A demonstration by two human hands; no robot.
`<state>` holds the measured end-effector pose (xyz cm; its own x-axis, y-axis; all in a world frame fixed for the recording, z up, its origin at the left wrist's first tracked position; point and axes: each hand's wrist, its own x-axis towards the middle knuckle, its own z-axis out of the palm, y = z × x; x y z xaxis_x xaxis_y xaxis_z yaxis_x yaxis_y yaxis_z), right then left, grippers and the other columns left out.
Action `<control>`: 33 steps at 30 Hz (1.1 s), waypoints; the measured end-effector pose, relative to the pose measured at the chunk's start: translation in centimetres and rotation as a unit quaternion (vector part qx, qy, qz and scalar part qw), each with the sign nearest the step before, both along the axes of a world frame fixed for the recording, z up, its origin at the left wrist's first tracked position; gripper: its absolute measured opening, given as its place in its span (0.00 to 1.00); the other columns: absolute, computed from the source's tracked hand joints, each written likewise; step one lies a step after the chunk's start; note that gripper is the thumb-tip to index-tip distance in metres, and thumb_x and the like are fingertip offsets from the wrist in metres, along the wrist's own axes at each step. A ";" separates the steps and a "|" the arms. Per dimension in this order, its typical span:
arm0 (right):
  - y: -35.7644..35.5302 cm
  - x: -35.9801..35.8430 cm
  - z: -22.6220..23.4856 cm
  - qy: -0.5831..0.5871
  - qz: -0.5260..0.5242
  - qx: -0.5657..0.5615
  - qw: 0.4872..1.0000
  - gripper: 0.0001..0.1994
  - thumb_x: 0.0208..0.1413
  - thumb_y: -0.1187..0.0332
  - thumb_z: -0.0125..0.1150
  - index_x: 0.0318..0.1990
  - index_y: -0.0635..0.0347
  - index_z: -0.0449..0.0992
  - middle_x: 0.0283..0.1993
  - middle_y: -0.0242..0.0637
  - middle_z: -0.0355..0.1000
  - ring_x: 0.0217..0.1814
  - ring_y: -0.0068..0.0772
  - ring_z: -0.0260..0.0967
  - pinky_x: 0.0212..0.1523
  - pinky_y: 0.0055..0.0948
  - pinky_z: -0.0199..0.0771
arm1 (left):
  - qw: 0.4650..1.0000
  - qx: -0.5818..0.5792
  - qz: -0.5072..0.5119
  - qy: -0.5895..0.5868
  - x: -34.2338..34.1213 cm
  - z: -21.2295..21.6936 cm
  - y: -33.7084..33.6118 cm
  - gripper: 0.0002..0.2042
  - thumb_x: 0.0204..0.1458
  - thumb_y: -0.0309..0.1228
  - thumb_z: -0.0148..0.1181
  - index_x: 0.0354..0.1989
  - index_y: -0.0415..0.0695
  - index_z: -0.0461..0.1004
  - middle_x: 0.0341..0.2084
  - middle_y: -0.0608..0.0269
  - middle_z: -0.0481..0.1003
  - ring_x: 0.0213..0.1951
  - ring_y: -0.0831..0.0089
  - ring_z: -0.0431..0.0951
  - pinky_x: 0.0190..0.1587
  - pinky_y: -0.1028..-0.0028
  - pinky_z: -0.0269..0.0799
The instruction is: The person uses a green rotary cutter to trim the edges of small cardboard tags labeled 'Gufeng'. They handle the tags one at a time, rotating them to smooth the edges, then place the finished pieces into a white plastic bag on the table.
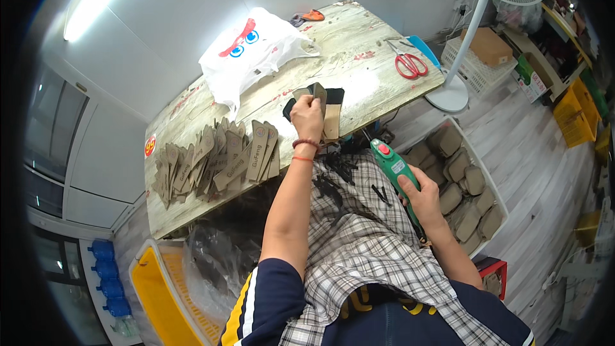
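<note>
My left hand [307,117] is closed on a flat grey-brown piece [319,91] at the front edge of the table. Black flat material [334,96] and a tan piece [331,120] show right beside that hand; whether it grips these too I cannot tell. My right hand [423,197] wraps round a green handheld power tool [396,168] with a red button, held above my lap at the right. The tool's tip end points toward the table, apart from the left hand. Cut black strips [336,186] lie on the checked apron [359,230] over my lap.
Printed grey-brown pieces [214,157] stand bunched at the table's left. A white plastic bag [256,51] and red-handled scissors [409,64] lie farther back. At right are a crate of rounded pieces [450,200] and a standing fan [477,32]; a yellow basket [160,288] sits lower left.
</note>
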<state>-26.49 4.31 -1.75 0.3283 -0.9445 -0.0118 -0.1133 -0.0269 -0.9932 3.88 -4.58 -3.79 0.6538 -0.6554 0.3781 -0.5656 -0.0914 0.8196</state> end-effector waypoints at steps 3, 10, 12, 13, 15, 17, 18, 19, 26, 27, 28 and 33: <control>0.0 1.6 0.9 -0.001 0.006 -0.005 1.000 0.25 0.57 0.53 0.62 0.53 0.65 0.73 0.26 0.29 0.69 0.21 0.15 0.62 0.22 0.20 0.63 | 0.936 -0.207 -0.095 0.267 -0.3 1.1 2.9 0.05 0.54 0.21 0.58 0.37 0.34 0.76 0.29 0.64 0.78 0.28 0.82 0.73 0.33 0.81 0.70; 0.8 4.1 1.3 -0.004 0.021 -0.016 1.000 0.23 0.57 0.55 0.62 0.53 0.63 0.74 0.25 0.27 0.68 0.21 0.14 0.58 0.23 0.20 0.61 | 0.803 -0.249 -0.091 0.534 -4.7 2.5 8.8 0.04 0.56 0.24 0.58 0.38 0.41 0.72 0.32 0.61 0.78 0.32 0.73 0.79 0.36 0.73 0.76; 1.2 4.1 1.3 0.006 0.022 -0.013 1.000 0.23 0.57 0.55 0.62 0.53 0.63 0.74 0.25 0.26 0.68 0.21 0.13 0.58 0.23 0.19 0.61 | 0.766 -0.267 -0.095 0.577 -5.4 1.8 9.3 0.05 0.56 0.24 0.58 0.39 0.41 0.70 0.33 0.60 0.78 0.33 0.71 0.79 0.37 0.72 0.76; 1.3 4.1 1.2 0.012 0.022 -0.011 1.000 0.22 0.57 0.55 0.62 0.52 0.63 0.74 0.25 0.26 0.68 0.21 0.13 0.58 0.23 0.19 0.62 | 0.757 -0.267 -0.087 0.590 -5.5 1.7 9.4 0.05 0.56 0.24 0.59 0.38 0.41 0.71 0.32 0.61 0.78 0.32 0.72 0.79 0.35 0.73 0.76; 1.4 3.8 0.8 0.017 0.026 -0.002 1.000 0.22 0.57 0.56 0.63 0.52 0.62 0.74 0.26 0.26 0.69 0.22 0.13 0.59 0.23 0.19 0.62 | 0.735 -0.269 -0.073 0.618 -5.9 1.5 9.2 0.04 0.54 0.24 0.61 0.35 0.42 0.71 0.31 0.61 0.78 0.30 0.74 0.78 0.32 0.74 0.76; 1.6 3.7 0.9 0.025 0.026 0.008 0.999 0.21 0.57 0.57 0.63 0.52 0.62 0.74 0.26 0.26 0.69 0.22 0.13 0.59 0.23 0.18 0.62 | 0.738 -0.260 -0.069 0.619 -6.3 0.8 9.1 0.05 0.53 0.25 0.62 0.35 0.42 0.72 0.31 0.63 0.78 0.30 0.75 0.78 0.32 0.76 0.74; 1.7 3.8 0.8 0.016 0.022 0.019 0.999 0.22 0.57 0.57 0.63 0.52 0.63 0.74 0.26 0.26 0.69 0.22 0.13 0.59 0.22 0.18 0.61 | 0.738 -0.254 -0.066 0.622 -6.7 1.0 9.1 0.05 0.53 0.25 0.62 0.35 0.42 0.72 0.30 0.63 0.78 0.30 0.76 0.77 0.32 0.76 0.74; 1.7 3.7 0.8 0.021 0.020 0.018 0.999 0.22 0.57 0.57 0.63 0.52 0.63 0.74 0.26 0.25 0.69 0.22 0.13 0.59 0.22 0.18 0.61 | 0.737 -0.248 -0.063 0.626 -7.0 0.9 9.1 0.05 0.53 0.25 0.63 0.35 0.43 0.72 0.30 0.64 0.78 0.29 0.76 0.77 0.32 0.76 0.73; 1.3 3.6 0.9 0.019 0.015 0.022 0.999 0.23 0.57 0.56 0.63 0.53 0.65 0.73 0.28 0.27 0.69 0.23 0.13 0.61 0.23 0.17 0.63 | 0.736 -0.216 -0.086 0.636 -7.9 -0.3 9.4 0.03 0.52 0.25 0.63 0.32 0.43 0.74 0.28 0.67 0.78 0.26 0.81 0.74 0.30 0.80 0.68; 1.2 3.5 0.9 0.018 0.016 0.017 1.000 0.23 0.57 0.56 0.63 0.53 0.65 0.73 0.28 0.27 0.70 0.23 0.13 0.61 0.23 0.17 0.63 | 0.737 -0.208 -0.088 0.637 -8.0 -0.2 9.4 0.03 0.52 0.25 0.63 0.32 0.43 0.74 0.28 0.67 0.78 0.26 0.81 0.74 0.29 0.80 0.68; 1.2 3.5 1.0 0.016 0.018 0.012 1.000 0.23 0.57 0.56 0.63 0.53 0.65 0.73 0.29 0.28 0.70 0.23 0.13 0.61 0.23 0.17 0.64 | 0.739 -0.201 -0.081 0.638 -8.3 -0.1 9.5 0.03 0.52 0.24 0.63 0.32 0.43 0.75 0.26 0.68 0.78 0.24 0.82 0.73 0.28 0.81 0.67; 0.7 3.3 1.4 0.009 0.026 0.025 0.999 0.23 0.57 0.56 0.62 0.53 0.65 0.72 0.30 0.28 0.70 0.24 0.13 0.61 0.23 0.17 0.64 | 0.761 -0.191 -0.126 0.607 -8.1 -0.5 9.9 0.03 0.51 0.23 0.64 0.31 0.41 0.76 0.24 0.67 0.78 0.23 0.82 0.73 0.27 0.82 0.66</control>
<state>-23.19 5.01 -0.38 0.3767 -0.9241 -0.0649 -0.1300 0.0166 -0.9914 -4.18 5.32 -4.29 0.5457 -0.8112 -0.2101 0.6689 0.2706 0.6923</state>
